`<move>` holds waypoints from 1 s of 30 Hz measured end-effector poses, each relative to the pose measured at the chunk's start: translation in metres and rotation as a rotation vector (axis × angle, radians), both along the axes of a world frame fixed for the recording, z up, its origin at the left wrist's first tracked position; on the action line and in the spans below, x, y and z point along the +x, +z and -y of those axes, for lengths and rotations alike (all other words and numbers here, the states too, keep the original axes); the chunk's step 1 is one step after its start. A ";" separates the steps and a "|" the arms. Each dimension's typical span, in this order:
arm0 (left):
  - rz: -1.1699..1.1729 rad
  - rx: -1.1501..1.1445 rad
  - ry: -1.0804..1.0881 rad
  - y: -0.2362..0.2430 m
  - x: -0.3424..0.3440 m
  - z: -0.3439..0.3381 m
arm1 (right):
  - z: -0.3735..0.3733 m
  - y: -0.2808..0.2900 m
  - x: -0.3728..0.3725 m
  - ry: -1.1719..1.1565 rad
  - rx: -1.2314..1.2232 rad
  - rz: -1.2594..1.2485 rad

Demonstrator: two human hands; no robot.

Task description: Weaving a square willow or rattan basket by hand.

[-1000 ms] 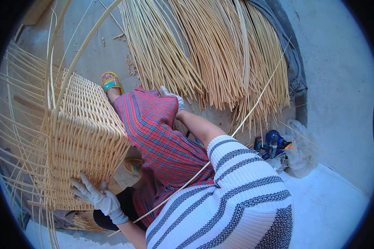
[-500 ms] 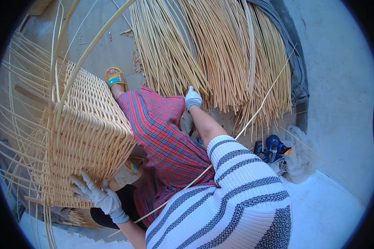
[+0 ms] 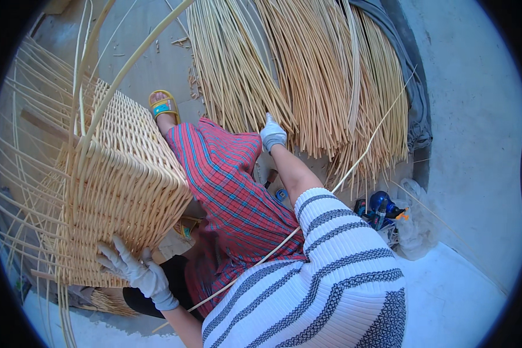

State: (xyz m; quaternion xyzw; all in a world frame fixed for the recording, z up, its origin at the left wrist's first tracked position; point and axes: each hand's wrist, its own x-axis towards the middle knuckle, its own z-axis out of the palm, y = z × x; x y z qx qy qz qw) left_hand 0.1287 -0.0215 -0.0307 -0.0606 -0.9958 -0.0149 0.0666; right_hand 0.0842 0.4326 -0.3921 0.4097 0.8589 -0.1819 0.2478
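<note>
A large, partly woven wicker basket (image 3: 130,168) lies on its side at the left, its long unwoven stakes (image 3: 29,191) fanning out to the left. Against its lower side rests my left hand (image 3: 138,274), in a white glove, open with fingers spread. My right hand (image 3: 274,134), gloved as well, reaches forward to the near ends of a bundle of peeled wicker rods (image 3: 232,69). Its fingers look closed at the rod ends; what they hold, if anything, is hidden. One long single rod (image 3: 362,152) slants across my lap, past my right arm.
More rod bundles (image 3: 313,75) lie at the right, beside a dark cloth (image 3: 414,87). A blue bottle (image 3: 383,203) and a clear plastic bag (image 3: 417,226) stand near my right elbow. A dark handle (image 3: 271,177) and wood scraps (image 3: 194,81) are on the floor.
The view has shifted slightly. More of the dark handle and a round blue thing shows beneath my right forearm. Both hands stay nearly where they were.
</note>
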 end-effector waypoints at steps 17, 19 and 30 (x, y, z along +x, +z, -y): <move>-0.016 -0.028 0.008 -0.002 0.001 0.000 | -0.011 0.003 -0.019 0.029 0.019 -0.125; -0.039 -0.019 -0.005 -0.003 0.000 -0.001 | -0.009 0.003 -0.020 0.025 0.057 -0.127; -0.007 0.003 0.001 -0.002 0.002 0.000 | -0.006 0.008 -0.027 0.170 0.177 -0.049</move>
